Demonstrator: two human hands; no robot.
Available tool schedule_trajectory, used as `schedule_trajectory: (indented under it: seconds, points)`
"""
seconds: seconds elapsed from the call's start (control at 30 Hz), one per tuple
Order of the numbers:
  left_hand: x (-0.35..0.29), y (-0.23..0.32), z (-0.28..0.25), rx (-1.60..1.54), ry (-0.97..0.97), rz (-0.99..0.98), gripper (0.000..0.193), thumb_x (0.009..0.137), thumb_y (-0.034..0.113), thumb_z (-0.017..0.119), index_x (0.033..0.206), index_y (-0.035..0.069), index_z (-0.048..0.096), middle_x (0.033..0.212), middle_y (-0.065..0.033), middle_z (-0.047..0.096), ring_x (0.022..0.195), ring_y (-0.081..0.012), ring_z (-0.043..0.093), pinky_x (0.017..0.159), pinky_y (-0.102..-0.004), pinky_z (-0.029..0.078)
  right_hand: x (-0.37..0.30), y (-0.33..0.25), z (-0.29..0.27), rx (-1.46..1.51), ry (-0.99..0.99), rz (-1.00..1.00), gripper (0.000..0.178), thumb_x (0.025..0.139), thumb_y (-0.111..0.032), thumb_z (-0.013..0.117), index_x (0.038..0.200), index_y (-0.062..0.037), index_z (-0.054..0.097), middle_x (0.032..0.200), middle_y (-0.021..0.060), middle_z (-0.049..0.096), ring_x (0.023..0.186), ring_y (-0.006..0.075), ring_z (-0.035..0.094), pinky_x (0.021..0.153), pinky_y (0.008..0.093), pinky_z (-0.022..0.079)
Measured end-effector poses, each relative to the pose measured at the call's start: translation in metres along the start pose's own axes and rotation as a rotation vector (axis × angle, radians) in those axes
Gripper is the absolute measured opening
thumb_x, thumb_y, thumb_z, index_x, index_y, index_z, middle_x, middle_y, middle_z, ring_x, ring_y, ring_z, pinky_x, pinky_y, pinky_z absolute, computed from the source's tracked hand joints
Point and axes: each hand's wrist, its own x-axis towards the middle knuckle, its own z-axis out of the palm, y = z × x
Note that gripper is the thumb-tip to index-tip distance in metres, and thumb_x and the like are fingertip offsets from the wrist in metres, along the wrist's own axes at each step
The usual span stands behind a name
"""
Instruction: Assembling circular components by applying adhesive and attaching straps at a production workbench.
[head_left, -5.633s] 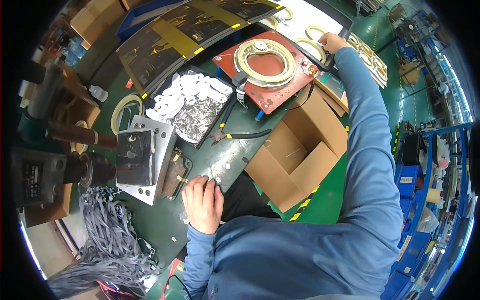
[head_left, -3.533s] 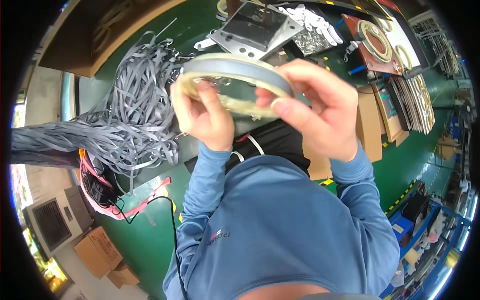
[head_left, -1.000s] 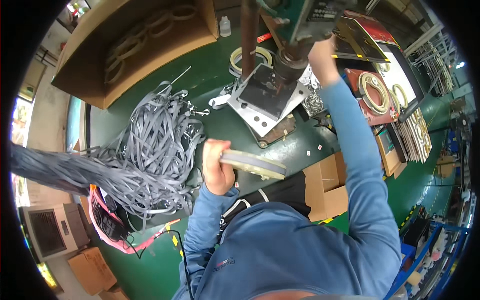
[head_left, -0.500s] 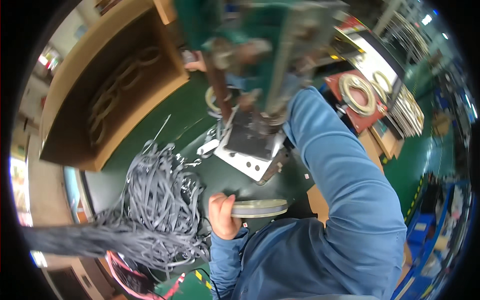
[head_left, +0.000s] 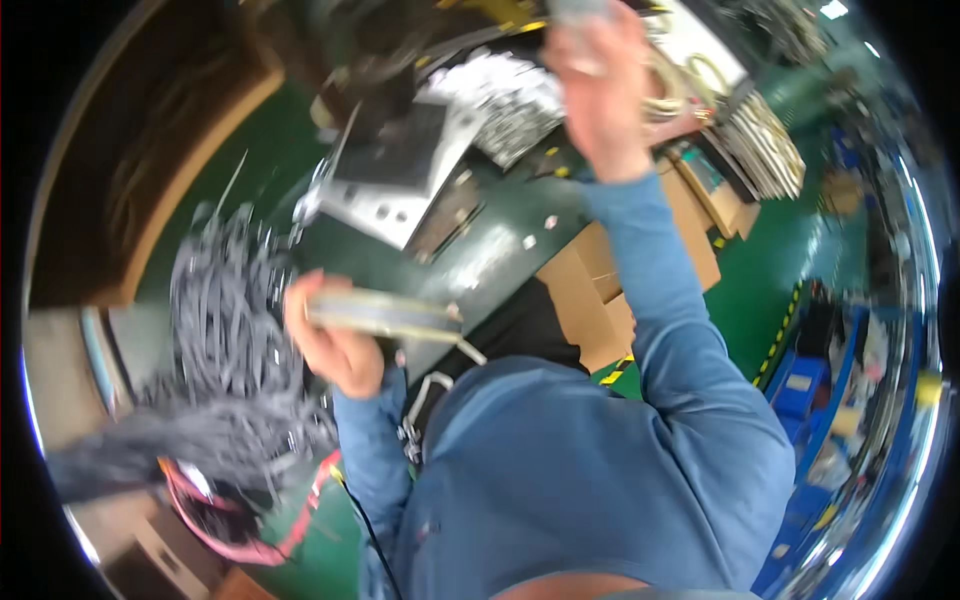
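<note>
I've swung the right hand (head_left: pixel 605 95) from beside the cardboard box (head_left: pixel 207 155), upper left, to upper centre, grasping a blurred, pale bottle-like object (head_left: pixel 580 22); both hands are occupied. Left of centre, my left hand (head_left: pixel 335 332) grips a cream-rimmed, grey-banded ring (head_left: pixel 388 315) near limp, ribbon-like straps (head_left: pixel 225 320).
</note>
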Motion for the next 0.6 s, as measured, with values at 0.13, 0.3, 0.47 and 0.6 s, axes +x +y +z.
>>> schedule_trajectory:
  seconds: [0.13, 0.3, 0.47, 0.6]
  points:
    - [-0.006, 0.016, 0.005, -0.887, 0.069, -0.617, 0.029, 0.106, 0.025, 0.047, 0.122, 0.002, 0.052, 0.075, -0.0003, 0.044, 0.064, -0.0141, 0.046, 0.065, -0.0327, 0.043, -0.075, -0.018, 0.011, 0.484, 0.054, 0.403, 0.03, 0.088, -0.023, 0.069, 0.113, -0.0096, 0.061, 0.095, 0.0009, 0.06, 0.078, 0.0123, 0.042, 0.073, 0.0299, 0.035]
    - [-0.032, 0.049, 0.023, -1.585, -0.252, -1.063, 0.024, 0.109, 0.028, 0.039, 0.118, 0.009, 0.051, 0.079, 0.0036, 0.041, 0.063, -0.0101, 0.04, 0.065, -0.0303, 0.04, -0.092, -0.012, 0.052, 0.721, -0.195, 0.724, 0.047, 0.095, -0.054, 0.057, 0.1, -0.0064, 0.056, 0.073, -0.0024, 0.039, 0.069, 0.0119, 0.031, 0.067, 0.0295, 0.03]
    - [-0.06, 0.058, 0.034, -1.747, -0.515, -1.148, 0.029, 0.11, 0.031, 0.032, 0.117, 0.009, 0.051, 0.077, 0.0011, 0.045, 0.06, -0.0172, 0.047, 0.067, -0.038, 0.049, -0.089, -0.004, 0.097, 0.551, -0.46, 0.848, 0.059, 0.097, -0.058, 0.05, 0.111, -0.0007, 0.054, 0.074, 0.0018, 0.051, 0.058, 0.0115, 0.045, 0.052, 0.0255, 0.039]
    - [-0.071, 0.057, 0.037, -1.907, -0.591, -1.156, 0.031, 0.11, 0.031, 0.033, 0.116, 0.008, 0.053, 0.075, -0.0003, 0.045, 0.057, -0.0165, 0.048, 0.067, -0.0396, 0.05, -0.09, 0.006, 0.121, -0.014, -0.363, 0.089, 0.032, 0.081, -0.019, 0.074, 0.104, -0.0032, 0.059, 0.077, 0.0047, 0.064, 0.065, 0.0148, 0.06, 0.063, 0.0271, 0.05]
